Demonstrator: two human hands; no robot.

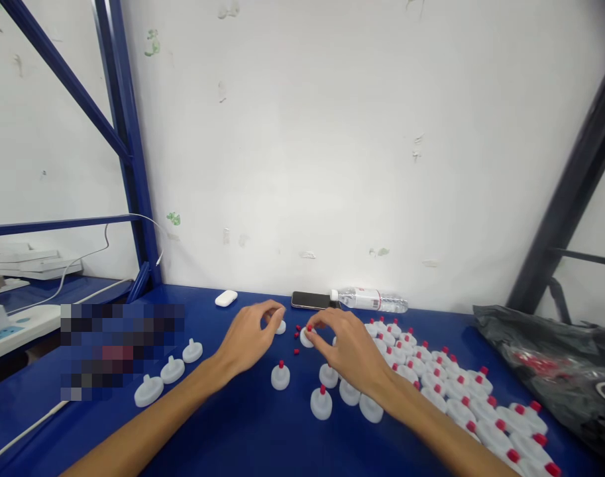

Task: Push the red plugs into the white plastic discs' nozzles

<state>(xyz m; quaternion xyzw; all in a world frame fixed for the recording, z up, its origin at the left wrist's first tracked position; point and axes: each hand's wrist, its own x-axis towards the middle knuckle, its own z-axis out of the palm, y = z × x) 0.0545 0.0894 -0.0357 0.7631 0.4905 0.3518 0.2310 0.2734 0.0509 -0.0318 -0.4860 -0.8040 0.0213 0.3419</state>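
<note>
My left hand [252,336] is closed, thumb and fingertips together at the top of a white nozzle lid [281,328]; its nozzle is hidden behind them. My right hand [349,346] pinches the small red cap [309,328] on another round white lid [307,340]. Between the hands lie several loose red caps [297,352]. Closer to me, a red-capped white lid [280,377] stands upright, and a second capped lid [321,403] is to its right. Uncapped white lids [172,370] stand in a row left of my left forearm.
Many red-capped lids [434,381] crowd the blue table's right side, beside a dark plastic bag [555,371]. Along the wall lie a phone [311,301], a water bottle [369,299] and a small white case [226,298]. A power strip [21,329] is at far left.
</note>
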